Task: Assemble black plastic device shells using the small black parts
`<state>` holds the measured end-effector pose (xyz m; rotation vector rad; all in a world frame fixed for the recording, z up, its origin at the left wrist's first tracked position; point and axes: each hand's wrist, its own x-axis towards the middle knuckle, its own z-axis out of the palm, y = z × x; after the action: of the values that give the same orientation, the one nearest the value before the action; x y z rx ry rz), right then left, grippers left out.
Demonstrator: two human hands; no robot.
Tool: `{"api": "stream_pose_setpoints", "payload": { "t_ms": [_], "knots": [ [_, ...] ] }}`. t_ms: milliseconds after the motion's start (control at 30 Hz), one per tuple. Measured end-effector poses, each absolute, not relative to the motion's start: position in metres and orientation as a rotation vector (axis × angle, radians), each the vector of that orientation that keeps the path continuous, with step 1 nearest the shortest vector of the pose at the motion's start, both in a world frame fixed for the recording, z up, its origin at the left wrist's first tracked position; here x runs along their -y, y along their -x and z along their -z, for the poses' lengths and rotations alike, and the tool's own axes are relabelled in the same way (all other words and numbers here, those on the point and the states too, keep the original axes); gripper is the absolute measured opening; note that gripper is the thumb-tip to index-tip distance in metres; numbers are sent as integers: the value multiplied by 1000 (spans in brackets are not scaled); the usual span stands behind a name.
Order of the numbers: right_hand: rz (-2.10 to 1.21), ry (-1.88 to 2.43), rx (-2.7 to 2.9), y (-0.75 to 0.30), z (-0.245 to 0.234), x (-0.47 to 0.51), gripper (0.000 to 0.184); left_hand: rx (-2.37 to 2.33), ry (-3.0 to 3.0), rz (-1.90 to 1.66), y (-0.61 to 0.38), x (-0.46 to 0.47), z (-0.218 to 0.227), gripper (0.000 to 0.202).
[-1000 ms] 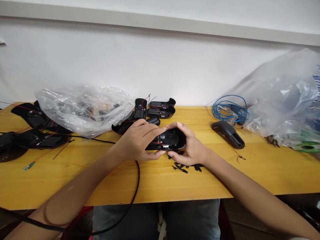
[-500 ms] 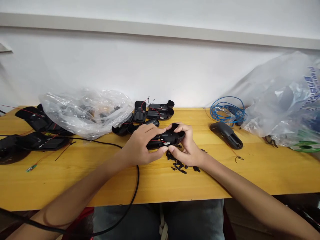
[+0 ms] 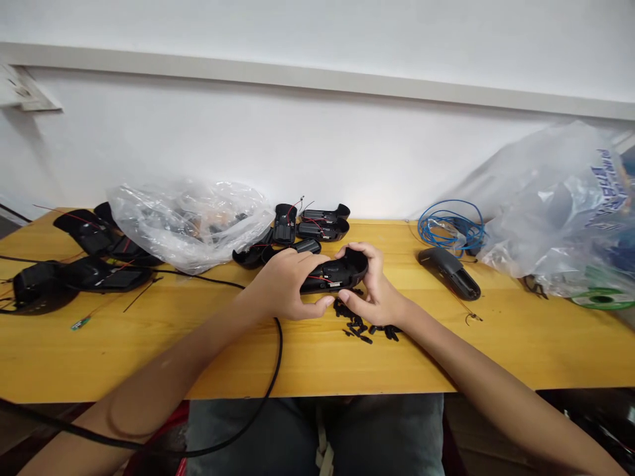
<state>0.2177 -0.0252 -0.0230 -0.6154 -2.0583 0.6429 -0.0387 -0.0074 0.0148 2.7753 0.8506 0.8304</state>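
While the black casing (image 3: 342, 270) is held hollow side up over the middle of the table (image 3: 397, 370), the step in hand looks like steadying it for handling. The right hand (image 3: 378, 291) curls closed around its right end; the left hand (image 3: 284, 283) covers its left end, thumb spread toward the near side, though how firmly it grips cannot be told. Small black parts (image 3: 356, 324) lie just nearer. The next move seems to call for keeping the red wire (image 3: 325, 279) unpinched.
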Motion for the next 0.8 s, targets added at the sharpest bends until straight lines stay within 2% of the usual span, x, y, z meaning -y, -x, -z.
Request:
{"api": "stream_pose_setpoints", "payload": {
  "t_ms": [167,367,500,567,700,800],
  "knots": [
    [-566,576,2080,-220,25,25,80,-912,-2669,-860,33,13,-14,42],
    [-634,595,1971,-213,27,33,63,-896,-2506,-922,27,15,-12,34],
    [-715,659,1964,-212,28,31,60,-872,-2440,-927,26,10,-3,27],
    [-742,673,1973,-214,26,27,65,-879,-2441,-932,25,8,-1,27],
    [-823,715,1881,-213,21,20,90,-982,-2587,-1010,23,6,-1,37],
    [-981,803,1684,-206,24,19,90,-1151,-2729,-1013,20,6,0,48]
  ]
}}
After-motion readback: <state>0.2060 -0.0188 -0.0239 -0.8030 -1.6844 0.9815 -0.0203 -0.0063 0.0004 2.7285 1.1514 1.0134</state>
